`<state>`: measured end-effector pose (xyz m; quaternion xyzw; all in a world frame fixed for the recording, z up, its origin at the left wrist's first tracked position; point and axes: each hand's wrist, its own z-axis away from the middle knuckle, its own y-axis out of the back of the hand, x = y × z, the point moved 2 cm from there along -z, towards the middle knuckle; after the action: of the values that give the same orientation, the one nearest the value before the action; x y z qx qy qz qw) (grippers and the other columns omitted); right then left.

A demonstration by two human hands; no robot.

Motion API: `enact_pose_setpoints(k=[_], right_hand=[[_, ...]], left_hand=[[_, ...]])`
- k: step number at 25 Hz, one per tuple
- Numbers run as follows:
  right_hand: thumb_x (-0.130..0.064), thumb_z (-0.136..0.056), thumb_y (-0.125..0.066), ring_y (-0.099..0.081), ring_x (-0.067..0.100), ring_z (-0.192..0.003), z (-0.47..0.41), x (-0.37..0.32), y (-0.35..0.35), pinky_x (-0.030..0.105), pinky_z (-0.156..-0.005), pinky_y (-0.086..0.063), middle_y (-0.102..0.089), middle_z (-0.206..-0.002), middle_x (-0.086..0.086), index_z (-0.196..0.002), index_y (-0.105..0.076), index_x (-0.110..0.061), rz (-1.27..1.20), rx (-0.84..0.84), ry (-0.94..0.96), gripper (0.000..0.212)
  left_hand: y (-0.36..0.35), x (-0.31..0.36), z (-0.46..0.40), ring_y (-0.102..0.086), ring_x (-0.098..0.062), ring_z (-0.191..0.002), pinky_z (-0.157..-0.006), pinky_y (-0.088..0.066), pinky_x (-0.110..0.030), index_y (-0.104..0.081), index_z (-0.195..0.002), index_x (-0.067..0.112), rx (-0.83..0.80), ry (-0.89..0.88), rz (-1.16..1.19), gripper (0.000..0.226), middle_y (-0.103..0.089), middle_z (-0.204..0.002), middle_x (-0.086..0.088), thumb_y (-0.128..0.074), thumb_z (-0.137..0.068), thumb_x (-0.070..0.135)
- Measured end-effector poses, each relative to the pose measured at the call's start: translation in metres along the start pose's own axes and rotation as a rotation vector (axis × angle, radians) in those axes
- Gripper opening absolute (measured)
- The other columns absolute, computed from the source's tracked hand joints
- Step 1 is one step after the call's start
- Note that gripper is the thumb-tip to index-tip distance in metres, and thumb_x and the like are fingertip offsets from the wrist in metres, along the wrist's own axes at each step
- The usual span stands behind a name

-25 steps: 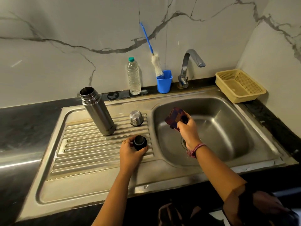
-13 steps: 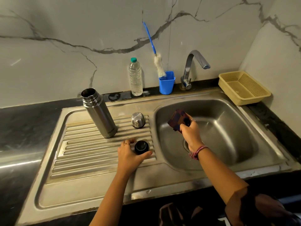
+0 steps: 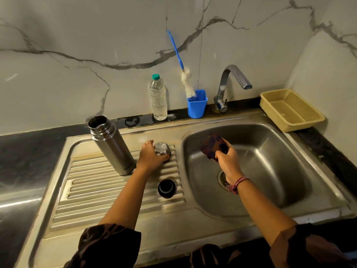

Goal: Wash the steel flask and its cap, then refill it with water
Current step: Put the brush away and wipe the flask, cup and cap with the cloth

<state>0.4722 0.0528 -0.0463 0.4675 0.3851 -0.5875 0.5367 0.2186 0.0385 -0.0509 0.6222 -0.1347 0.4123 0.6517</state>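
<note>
The steel flask (image 3: 114,146) stands open-mouthed and upright on the ribbed drainboard (image 3: 96,190), near that board's back edge and toward its left half. Its steel cap (image 3: 161,149) sits on the ribs just right of the flask, close to the ridge that divides the drainboard from the sink basin (image 3: 270,171). The left hand (image 3: 150,157) is on that cap, fingers curled round its side as if taking hold of it. A black inner stopper (image 3: 166,188) rests by itself nearer the front of the drainboard, close to the same dividing ridge, with no hand on it.

Over the basin, the right hand (image 3: 228,161) pinches a dark scrub pad (image 3: 212,147) between thumb and fingers, holding it above the drain. No water runs from the tap (image 3: 231,84), and I see no suds on the flask or its parts, so whether any piece has been scrubbed I cannot tell.

My reading is that the washing stage is under way, with the cap the piece in hand. The flask body most likely remains to be cleaned, then everything rinsed, refilled and closed.

Along the back edge stand a plastic water bottle (image 3: 158,99), a blue cup (image 3: 197,105) holding a bottle brush (image 3: 187,82), and at the back right corner a yellow basket (image 3: 289,111).
</note>
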Motion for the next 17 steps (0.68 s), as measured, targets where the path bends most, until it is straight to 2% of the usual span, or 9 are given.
enact_pose_setpoints(k=[2, 5, 9, 12, 14, 17], right_hand=[[0.006, -0.088, -0.05, -0.056, 0.018, -0.109, -0.004, 0.002, 0.001, 0.038, -0.095, -0.051, -0.057, -0.113, -0.001, -0.133, -0.047, -0.016, 0.003, 0.003, -0.005, 0.051], [0.007, -0.088, -0.05, -0.056, 0.018, -0.108, -0.008, 0.006, 0.003, 0.038, -0.096, -0.05, -0.057, -0.111, -0.001, -0.134, -0.047, -0.015, -0.01, -0.001, -0.02, 0.051], [0.008, -0.086, -0.049, -0.057, 0.02, -0.106, -0.01, 0.01, 0.009, 0.04, -0.094, -0.051, -0.058, -0.112, 0.001, -0.131, -0.05, -0.015, -0.024, 0.024, -0.037, 0.05], [0.006, -0.085, -0.05, -0.058, 0.022, -0.105, -0.008, 0.011, 0.017, 0.034, -0.084, -0.055, -0.059, -0.115, 0.005, -0.128, -0.051, -0.015, -0.036, 0.034, -0.042, 0.047], [0.003, -0.086, -0.05, -0.058, 0.022, -0.1, -0.005, 0.007, 0.025, 0.023, -0.072, -0.051, -0.061, -0.11, 0.008, -0.125, -0.052, -0.01, -0.011, 0.042, -0.05, 0.041], [0.0, -0.088, -0.051, -0.059, 0.02, -0.089, 0.001, -0.003, 0.04, 0.024, -0.07, -0.046, -0.063, -0.093, 0.004, -0.115, -0.056, -0.007, -0.02, 0.044, -0.062, 0.028]], left_hand=[[-0.004, -0.003, -0.009, -0.049, -0.033, -0.127, -0.104, -0.041, -0.035, -0.038, -0.143, -0.001, -0.013, -0.015, -0.033, 0.091, -0.047, -0.141, -0.02, -0.087, -0.071, 0.025], [-0.007, -0.004, -0.011, -0.055, -0.031, -0.114, -0.089, -0.043, -0.028, -0.05, -0.133, 0.0, 0.019, -0.042, -0.054, 0.078, -0.056, -0.128, -0.017, -0.088, -0.069, 0.021], [-0.008, 0.009, -0.009, -0.056, -0.02, -0.1, -0.079, -0.043, -0.023, -0.055, -0.126, 0.004, 0.014, -0.07, -0.004, 0.069, -0.058, -0.117, -0.008, -0.088, -0.068, 0.018], [-0.013, 0.035, -0.006, -0.059, -0.017, -0.096, -0.071, -0.044, -0.019, -0.056, -0.123, 0.01, -0.048, -0.079, 0.075, 0.065, -0.061, -0.115, -0.004, -0.088, -0.066, 0.017], [-0.019, 0.06, 0.0, -0.061, -0.015, -0.095, -0.067, -0.046, -0.018, -0.055, -0.122, 0.014, -0.129, -0.028, 0.192, 0.063, -0.063, -0.111, -0.001, -0.087, -0.067, 0.015], [-0.032, 0.097, 0.019, -0.066, -0.019, -0.096, -0.074, -0.055, -0.027, -0.056, -0.124, 0.009, -0.3, 0.163, 0.644, 0.059, -0.067, -0.112, -0.01, -0.083, -0.072, 0.013]])
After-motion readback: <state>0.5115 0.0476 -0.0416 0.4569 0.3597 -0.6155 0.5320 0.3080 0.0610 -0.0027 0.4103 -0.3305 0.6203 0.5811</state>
